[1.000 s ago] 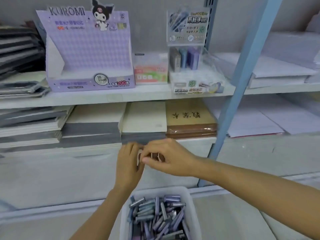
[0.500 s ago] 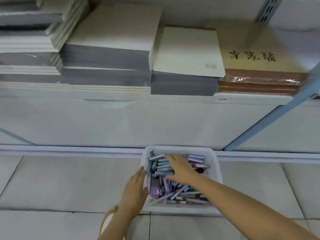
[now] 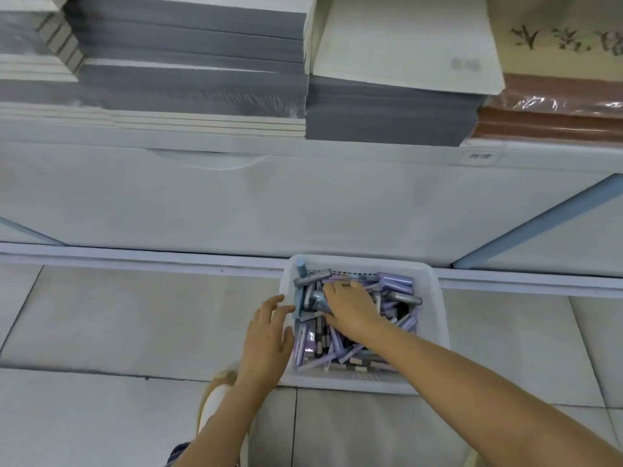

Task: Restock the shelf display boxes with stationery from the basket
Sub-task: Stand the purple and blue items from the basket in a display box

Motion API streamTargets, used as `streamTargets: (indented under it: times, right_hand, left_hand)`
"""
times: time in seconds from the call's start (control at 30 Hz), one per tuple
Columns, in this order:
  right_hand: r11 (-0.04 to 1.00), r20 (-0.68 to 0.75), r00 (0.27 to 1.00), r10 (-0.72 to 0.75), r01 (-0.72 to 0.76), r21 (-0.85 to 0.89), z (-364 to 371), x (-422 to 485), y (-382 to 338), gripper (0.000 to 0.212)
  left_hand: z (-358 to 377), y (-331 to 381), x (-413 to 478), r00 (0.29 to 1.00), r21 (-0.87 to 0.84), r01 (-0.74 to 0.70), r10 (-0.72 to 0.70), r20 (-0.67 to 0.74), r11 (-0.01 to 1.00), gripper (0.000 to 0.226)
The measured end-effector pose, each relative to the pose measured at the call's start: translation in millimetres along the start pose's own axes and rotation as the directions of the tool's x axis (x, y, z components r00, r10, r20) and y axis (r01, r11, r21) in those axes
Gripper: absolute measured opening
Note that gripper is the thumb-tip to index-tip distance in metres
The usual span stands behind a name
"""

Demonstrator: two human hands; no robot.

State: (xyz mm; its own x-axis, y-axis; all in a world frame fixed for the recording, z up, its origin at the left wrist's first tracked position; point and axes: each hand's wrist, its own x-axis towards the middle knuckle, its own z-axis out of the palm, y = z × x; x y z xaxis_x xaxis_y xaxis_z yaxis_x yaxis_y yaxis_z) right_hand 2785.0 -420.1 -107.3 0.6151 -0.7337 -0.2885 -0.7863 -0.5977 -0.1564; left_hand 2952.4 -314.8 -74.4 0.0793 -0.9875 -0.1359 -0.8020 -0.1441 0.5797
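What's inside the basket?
A loose pile of purple and grey pens fills the basket. The right hand reaches into it and covers the pens beneath; the basket's floor is hidden by the pile.

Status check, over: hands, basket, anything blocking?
Left hand open at the basket left rim. Right hand inside, fingers curled round grey stationery. Nothing in the way; display boxes out of view.

The pale tiled floor (image 3: 135, 325) carries a white plastic basket (image 3: 435, 298), set against the foot of the white shelf (image 3: 303, 197). A light shoe (image 3: 215, 399) stands on the tiles near the basket's front left corner. On the shelf above the basket lie a grey-edged paper stack (image 3: 188, 72), a cream-covered stack (image 3: 397, 106) and a brown wrapped stack (image 3: 553, 119), side by side.
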Motion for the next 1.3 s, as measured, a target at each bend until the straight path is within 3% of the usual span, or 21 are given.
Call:
streamTargets:
  times: [0.1,0.2,0.27,0.3,0.4,0.5,0.6,0.67,0.77,0.9,1.0,1.07,1.13,1.3]
  right_hand:
    - [0.997,0.031,0.999,-0.015,0.012,0.072,-5.0,-4.3,0.5,0.042]
    - [0.916,0.098,0.995,0.026,-0.064,0.397,-18.2,-11.6,-0.3,0.04]
    - [0.816,0.09,0.996,0.019,-0.068,0.573,-27.2,-15.9,-4.8,0.031]
    - [0.784,0.07,0.998,0.001,-0.045,0.619,-31.8,-18.0,-9.7,0.026]
    - [0.69,0.04,0.999,-0.029,-0.009,0.723,-42.3,-21.2,-31.1,0.007]
    - [0.613,0.002,1.0,-0.025,0.014,0.79,-48.2,-19.5,-50.2,0.01]
    - [0.533,0.023,1.0,0.013,-0.027,0.846,-51.7,-15.7,-56.6,0.035]
    - [0.551,-0.008,1.0,-0.02,0.018,0.834,-49.7,-14.1,-56.6,0.04]
    - [0.6,-0.008,0.995,-0.1,0.067,0.797,-42.3,-15.8,-56.3,0.046]
    - [0.589,-0.02,0.993,-0.113,0.083,0.804,-35.4,-13.1,-52.7,0.037]
    - [0.606,-0.116,0.992,0.056,0.059,0.793,-34.8,-2.9,-37.6,0.027]
    - [0.692,-0.161,0.975,0.15,0.012,0.722,-33.3,4.3,-22.7,0.025]
    - [0.777,-0.115,0.976,0.187,-0.076,0.625,-28.9,10.7,-9.4,0.029]
    - [0.89,-0.026,0.984,0.177,-0.149,0.431,-14.1,17.7,-8.3,0.031]
  left_hand:
    - [-1.5,2.0,0.6,0.999,0.007,-0.004,0.004,-0.032,1.0,0.029]
    - [-0.9,7.6,2.3,0.996,-0.065,-0.002,-0.004,-0.091,0.998,0.022]
    - [-1.9,16.3,4.0,0.993,-0.253,0.09,-0.107,-0.055,0.963,0.018]
    - [-3.4,23.3,5.4,0.983,-0.403,0.177,-0.182,0.028,0.898,0.019]
    - [-3.4,46.5,10.5,0.904,-0.745,0.424,-0.283,0.32,0.514,0.036]
    - [-4.2,58.3,16.0,0.871,-0.846,0.423,-0.405,0.279,0.325,0.027]
    - [-5.5,52.9,21.0,0.852,-0.907,0.362,-0.471,0.228,0.215,0.028]
    - [-7.7,47.6,23.2,0.824,-0.935,0.335,-0.519,0.229,0.118,0.024]
    - [-8.1,42.0,26.2,0.713,-0.941,0.335,-0.638,0.29,-0.053,0.019]
    - [-6.2,30.7,26.7,0.693,-0.928,0.372,-0.669,0.269,0.013,0.024]
    - [-7.7,22.1,28.1,0.653,-0.932,0.362,-0.722,0.231,0.029,0.022]
    - [-9.3,17.0,28.8,0.651,-0.935,0.351,-0.73,0.206,0.049,0.022]
    - [-8.7,12.5,29.4,0.661,-0.927,0.365,-0.725,0.196,0.082,0.023]
    - [-3.6,10.0,30.4,0.689,-0.905,0.415,-0.683,0.242,0.098,0.016]
